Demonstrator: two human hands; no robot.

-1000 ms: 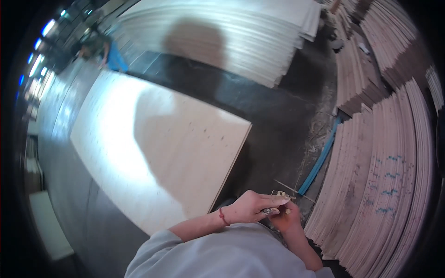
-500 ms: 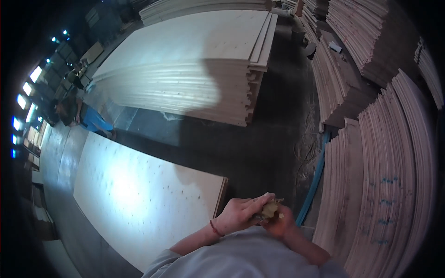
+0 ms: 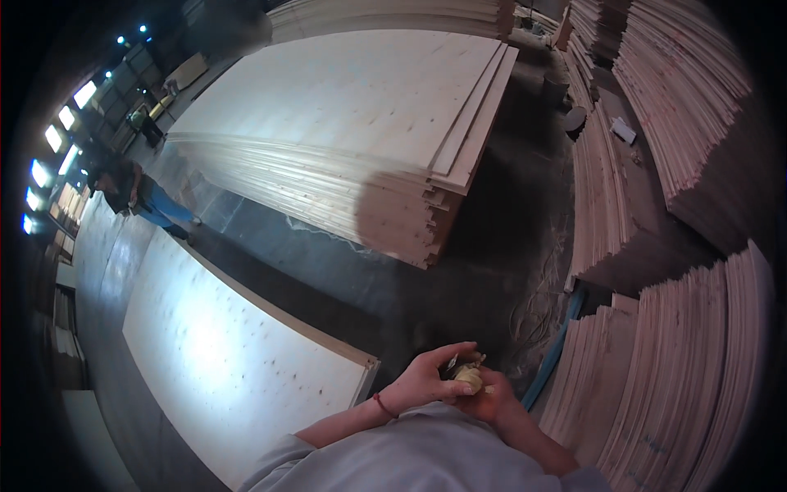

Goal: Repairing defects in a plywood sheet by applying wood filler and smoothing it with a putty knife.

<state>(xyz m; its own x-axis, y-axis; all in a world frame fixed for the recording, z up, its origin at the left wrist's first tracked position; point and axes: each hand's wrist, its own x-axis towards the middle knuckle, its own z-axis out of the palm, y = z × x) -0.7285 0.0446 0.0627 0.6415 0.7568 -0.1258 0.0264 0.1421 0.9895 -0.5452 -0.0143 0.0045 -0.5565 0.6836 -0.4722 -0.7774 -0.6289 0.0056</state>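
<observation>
Close in front of my body, my left hand [image 3: 430, 380], with a red cord on the wrist, is closed around a small crumpled pale-yellow object [image 3: 469, 375] with a dark metallic piece in it; I cannot make out exactly what it is. My right hand [image 3: 492, 403] grips the same object from the right and below, its fingers partly hidden. Just beyond my hands lies a pale plywood sheet [image 3: 262, 361] on a low pile, speckled with dark spots and brightly lit on the left.
A taller plywood stack [image 3: 336, 98] stands ahead across the dark floor [image 3: 455, 307]. Boards [image 3: 680, 131] are piled along the right, beside a blue strip [image 3: 553, 353] and loose strands. At the left a person in blue trousers [image 3: 152, 197] bends near the low pile; another person [image 3: 146, 121] is farther back.
The view has swung up, so the tall stack sits lower in the picture and shows more. My left thumb and fingers have shifted on the yellow object. The person at left shows more fully.
</observation>
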